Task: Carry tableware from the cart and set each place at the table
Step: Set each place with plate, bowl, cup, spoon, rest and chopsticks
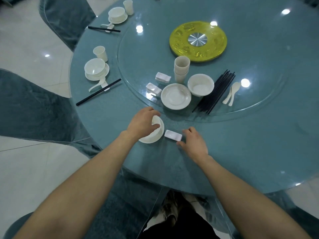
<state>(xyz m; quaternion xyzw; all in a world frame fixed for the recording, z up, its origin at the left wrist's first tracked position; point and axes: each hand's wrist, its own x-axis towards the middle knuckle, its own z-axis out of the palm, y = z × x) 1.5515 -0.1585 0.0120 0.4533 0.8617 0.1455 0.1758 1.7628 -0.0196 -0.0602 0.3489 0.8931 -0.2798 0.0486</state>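
My left hand (142, 124) grips a white bowl (158, 123) that sits on a white saucer (151, 138) near the table's front edge. Just right of the saucer lies a white chopstick rest (173, 135). My right hand (194, 143) hovers beside the rest, fingers spread on either side of its right end, seemingly not touching it. On the glass turntable (259, 94) wait a saucer (176, 96), a bowl (200, 85), stacked cups (181, 69), two chopstick rests (153, 87), a bundle of black chopsticks (214, 93) and spoons (232, 94).
Two set places lie along the left rim: one (96, 69) with bowl, cup, spoon and chopsticks, another (118, 14) farther back. A yellow disc (198, 42) marks the turntable's middle. Covered chairs (34, 109) stand at the left.
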